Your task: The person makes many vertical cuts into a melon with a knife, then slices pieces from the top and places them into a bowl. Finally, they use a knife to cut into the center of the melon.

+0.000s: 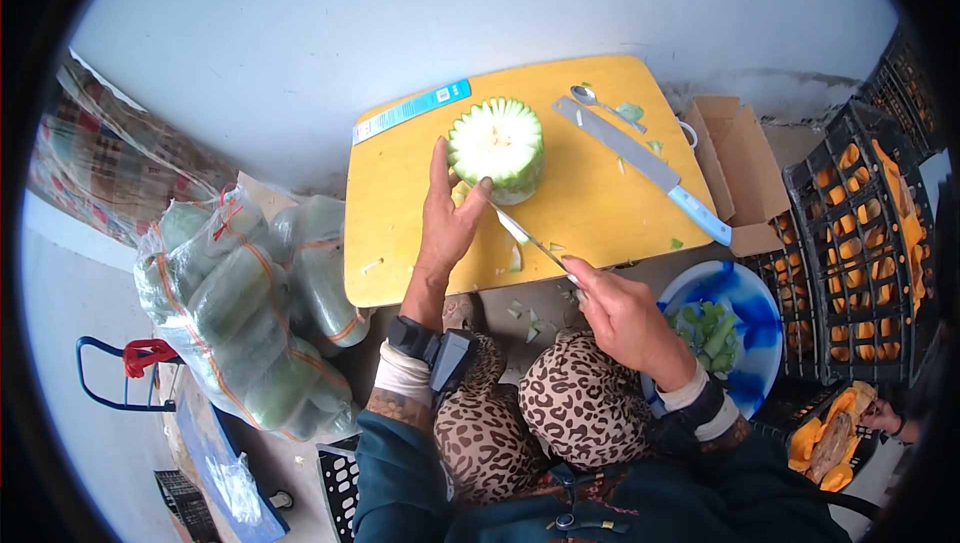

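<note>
A cut chunk of green melon [497, 146], its skin carved into ridges and its pale flesh facing up, stands on a yellow board [590, 203]. My left hand [447, 211] rests against its left side, fingers spread around it. My right hand [622, 315] grips a small knife [528, 239] whose blade points up-left toward the melon's lower edge. Green peel scraps [522, 313] lie on the board's near edge and on the floor below it.
A long knife with a blue handle [645, 169] and a spoon [603, 105] lie on the board's right half. A blue bowl of peels [738, 328] sits at right, beside black crates of orange pieces [858, 243]. Bagged whole melons [245, 308] lie left.
</note>
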`<act>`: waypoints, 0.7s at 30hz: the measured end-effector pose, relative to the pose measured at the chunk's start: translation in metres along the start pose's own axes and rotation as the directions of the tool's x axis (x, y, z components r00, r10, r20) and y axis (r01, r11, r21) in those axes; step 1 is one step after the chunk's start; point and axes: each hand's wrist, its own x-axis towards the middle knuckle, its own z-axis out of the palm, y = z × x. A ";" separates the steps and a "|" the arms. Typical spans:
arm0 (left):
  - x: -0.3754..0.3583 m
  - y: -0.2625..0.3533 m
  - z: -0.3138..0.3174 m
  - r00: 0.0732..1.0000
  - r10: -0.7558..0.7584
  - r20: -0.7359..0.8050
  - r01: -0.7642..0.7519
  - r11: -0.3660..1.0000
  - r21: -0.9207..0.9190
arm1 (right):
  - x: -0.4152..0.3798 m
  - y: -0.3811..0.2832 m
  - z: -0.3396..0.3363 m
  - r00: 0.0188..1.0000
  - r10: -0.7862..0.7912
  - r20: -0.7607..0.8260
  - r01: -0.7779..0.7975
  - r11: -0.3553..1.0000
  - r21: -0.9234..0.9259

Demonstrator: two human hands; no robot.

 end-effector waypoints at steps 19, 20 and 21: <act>-0.023 0.067 -0.012 0.940 -0.228 0.254 0.137 0.934 0.331 | 0.003 -0.014 0.003 0.965 0.198 -0.170 -0.137 0.939 0.317; -0.022 0.064 -0.013 0.936 -0.245 0.253 0.125 0.903 0.412 | 0.006 -0.013 0.004 0.959 0.193 -0.206 -0.132 0.952 0.277; -0.022 0.060 -0.014 0.932 -0.260 0.253 0.109 0.866 0.488 | 0.009 -0.011 0.005 0.952 0.185 -0.245 -0.127 0.964 0.235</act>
